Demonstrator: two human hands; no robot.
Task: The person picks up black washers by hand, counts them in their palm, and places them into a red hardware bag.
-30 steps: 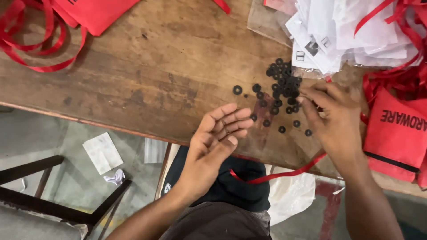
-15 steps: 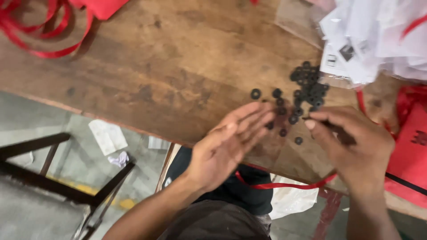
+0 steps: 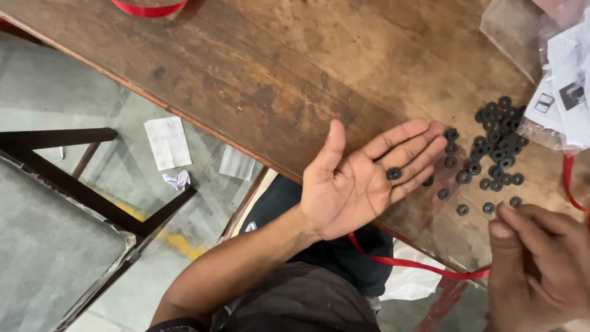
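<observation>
A worn wooden table (image 3: pixel 258 67), stained and scratched, ran across the upper part of the view, with a grey concrete floor (image 3: pixel 67 98) below its edge.

The left hand (image 3: pixel 362 178) lay palm up over the near edge of the table, fingers spread flat and released. One small black washer (image 3: pixel 394 173) rested on the base of its fingers, loose and not gripped. Just beyond the fingertips a pile of black washers (image 3: pixel 495 147) was scattered on the wood, dense toward the far right and thinning into single rings nearer the hand.

The right hand (image 3: pixel 541 258) hovered at the lower right corner, thumb and fingers drawn together close to the nearest stray rings; whether it pinched anything between them could not be told.

A red ribbon (image 3: pixel 418 263) ran beneath the table edge between the two hands. Clear plastic bags with white paper cards (image 3: pixel 559 92) sat at the right end of the table, touching the far side of the pile. Another loop of red ribbon (image 3: pixel 147 7) showed at the top edge.

On the floor lay a white paper sheet (image 3: pixel 167 142), a crumpled scrap (image 3: pixel 177 180) and a small clear wrapper (image 3: pixel 238 163), beside a dark metal frame (image 3: pixel 92 184) at the left.
</observation>
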